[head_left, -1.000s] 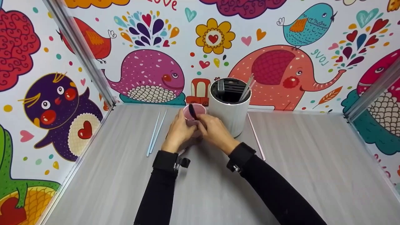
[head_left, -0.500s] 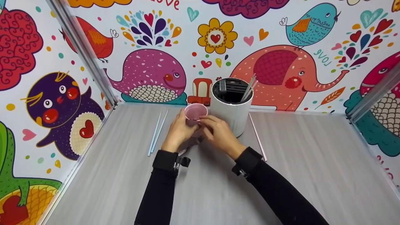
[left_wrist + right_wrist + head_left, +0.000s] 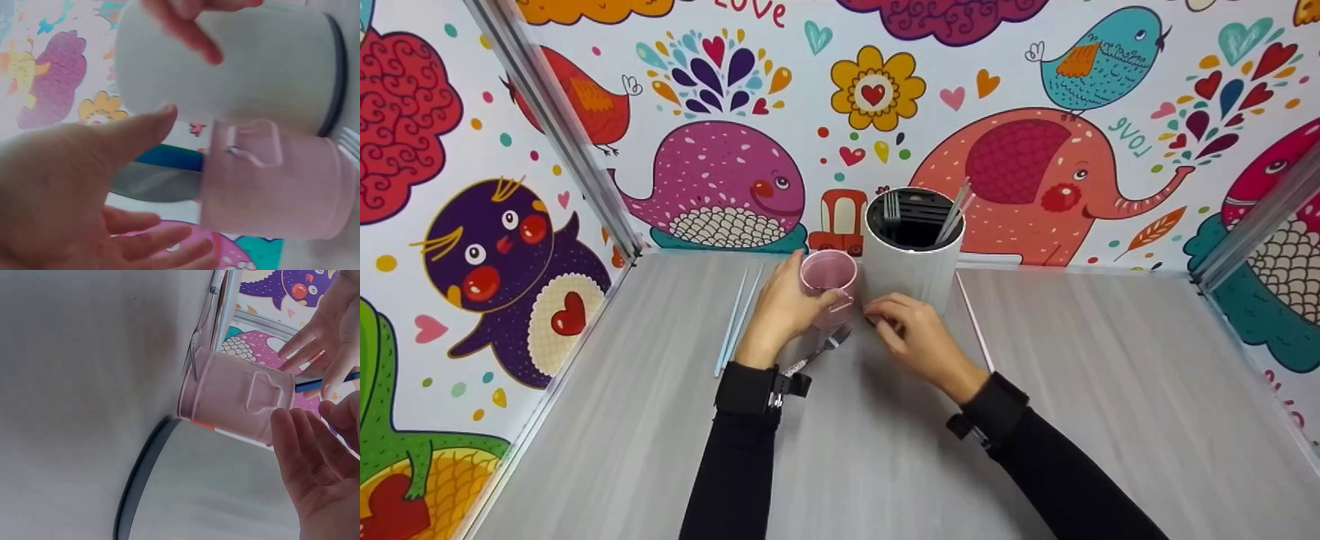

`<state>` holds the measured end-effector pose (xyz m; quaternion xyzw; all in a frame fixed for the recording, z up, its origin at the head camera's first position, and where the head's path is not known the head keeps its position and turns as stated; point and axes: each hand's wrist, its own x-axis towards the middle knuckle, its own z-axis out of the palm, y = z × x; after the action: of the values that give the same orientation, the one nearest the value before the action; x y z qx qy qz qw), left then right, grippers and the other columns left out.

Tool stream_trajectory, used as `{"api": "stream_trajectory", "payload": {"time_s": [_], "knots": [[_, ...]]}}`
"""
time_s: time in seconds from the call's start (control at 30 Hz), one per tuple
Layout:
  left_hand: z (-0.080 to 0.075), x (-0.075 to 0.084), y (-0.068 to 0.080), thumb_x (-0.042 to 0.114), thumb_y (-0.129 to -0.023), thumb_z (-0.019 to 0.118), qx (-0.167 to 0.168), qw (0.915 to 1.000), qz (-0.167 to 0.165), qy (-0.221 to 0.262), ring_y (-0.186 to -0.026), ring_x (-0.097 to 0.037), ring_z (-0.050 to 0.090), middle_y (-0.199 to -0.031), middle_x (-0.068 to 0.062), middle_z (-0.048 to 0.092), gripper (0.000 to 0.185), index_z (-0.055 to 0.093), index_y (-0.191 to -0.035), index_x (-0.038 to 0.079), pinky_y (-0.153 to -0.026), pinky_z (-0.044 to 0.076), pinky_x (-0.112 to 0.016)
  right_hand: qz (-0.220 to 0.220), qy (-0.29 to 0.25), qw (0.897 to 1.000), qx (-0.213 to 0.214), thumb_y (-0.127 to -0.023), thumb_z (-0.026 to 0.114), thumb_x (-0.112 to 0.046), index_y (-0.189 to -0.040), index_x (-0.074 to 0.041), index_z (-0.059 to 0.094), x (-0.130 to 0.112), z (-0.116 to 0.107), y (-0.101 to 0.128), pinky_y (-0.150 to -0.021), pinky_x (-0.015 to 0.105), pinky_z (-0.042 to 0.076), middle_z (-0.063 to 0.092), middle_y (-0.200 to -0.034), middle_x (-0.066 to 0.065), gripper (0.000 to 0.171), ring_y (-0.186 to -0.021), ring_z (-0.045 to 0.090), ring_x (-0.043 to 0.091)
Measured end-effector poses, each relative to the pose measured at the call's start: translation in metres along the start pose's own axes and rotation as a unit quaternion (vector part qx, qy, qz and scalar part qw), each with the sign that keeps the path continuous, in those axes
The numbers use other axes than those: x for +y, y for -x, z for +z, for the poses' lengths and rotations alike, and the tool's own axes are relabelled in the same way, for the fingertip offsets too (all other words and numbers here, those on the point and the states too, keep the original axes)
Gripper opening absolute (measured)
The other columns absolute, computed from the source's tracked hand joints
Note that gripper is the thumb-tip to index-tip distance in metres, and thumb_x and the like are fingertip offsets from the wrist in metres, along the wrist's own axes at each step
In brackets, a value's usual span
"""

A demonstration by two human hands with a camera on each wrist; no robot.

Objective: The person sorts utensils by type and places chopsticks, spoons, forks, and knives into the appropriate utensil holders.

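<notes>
Head view alone shows fork (image 3: 826, 346) beside pink cup (image 3: 828, 279).

The cup (image 3: 828, 279) stands on the table (image 3: 1110, 420) near the middle of its back edge, just left of the utensil holder (image 3: 913, 259), which stands closest to that edge. Utensils stand in the holder. The left hand (image 3: 780, 311) lies at the cup's left side, the right hand (image 3: 919, 341) in front of the holder. A fork (image 3: 817, 351) lies before the cup, between the hands. Two chopsticks (image 3: 735, 319) lie left of the left hand; one more chopstick (image 3: 973, 319) lies right of the holder
</notes>
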<state>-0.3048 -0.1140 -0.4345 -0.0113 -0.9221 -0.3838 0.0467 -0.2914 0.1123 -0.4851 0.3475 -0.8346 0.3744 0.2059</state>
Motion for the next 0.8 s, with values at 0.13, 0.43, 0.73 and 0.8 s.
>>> {"api": "stream_trajectory", "payload": {"time_s": [0.13,0.43,0.73,0.8], "knots": [[-0.005,0.012,0.006,0.049,-0.080,0.078,0.007,0.9998,0.018,0.003,-0.131,-0.031,0.050,-0.152,-0.013,0.043,0.094,0.032,-0.154,0.013,-0.106,0.047,-0.053,0.007,-0.004,1.000,0.004,-0.090,0.062,-0.003,-0.102,-0.015,0.076,0.001,-0.012,0.009,-0.074,0.022,0.056,0.073,-0.100,-0.006,0.022,-0.088,0.066,0.004],[-0.005,0.047,0.021,0.047,-0.085,0.074,0.119,0.9887,0.086,0.032,-0.125,-0.023,0.057,-0.146,-0.004,0.053,0.068,0.053,-0.143,0.018,-0.099,0.055,-0.039,0.064,0.042,0.996,0.039,-0.088,0.061,-0.002,-0.094,-0.011,0.078,0.024,-0.048,0.025,-0.069,0.025,0.057,0.074,-0.089,-0.004,0.020,-0.078,0.066,0.005],[0.020,0.071,0.028,0.047,-0.085,0.075,0.103,0.9879,0.110,0.036,-0.133,-0.023,0.052,-0.148,-0.004,0.053,0.073,0.050,-0.145,0.015,-0.110,0.047,-0.042,0.223,0.115,0.968,-0.024,-0.090,0.063,-0.015,-0.101,-0.008,0.078,0.051,-0.091,0.029,-0.069,0.035,0.055,0.075,-0.089,0.006,0.020,-0.077,0.067,0.018],[0.027,0.073,0.026,0.048,-0.085,0.074,0.083,0.9908,0.101,0.036,-0.139,-0.022,0.048,-0.152,-0.004,0.049,0.079,0.044,-0.150,0.014,-0.116,0.041,-0.043,0.241,0.129,0.960,-0.052,-0.091,0.064,-0.017,-0.100,-0.008,0.078,0.058,-0.095,0.030,-0.070,0.036,0.054,0.075,-0.088,0.007,0.019,-0.078,0.067,0.021]]}}
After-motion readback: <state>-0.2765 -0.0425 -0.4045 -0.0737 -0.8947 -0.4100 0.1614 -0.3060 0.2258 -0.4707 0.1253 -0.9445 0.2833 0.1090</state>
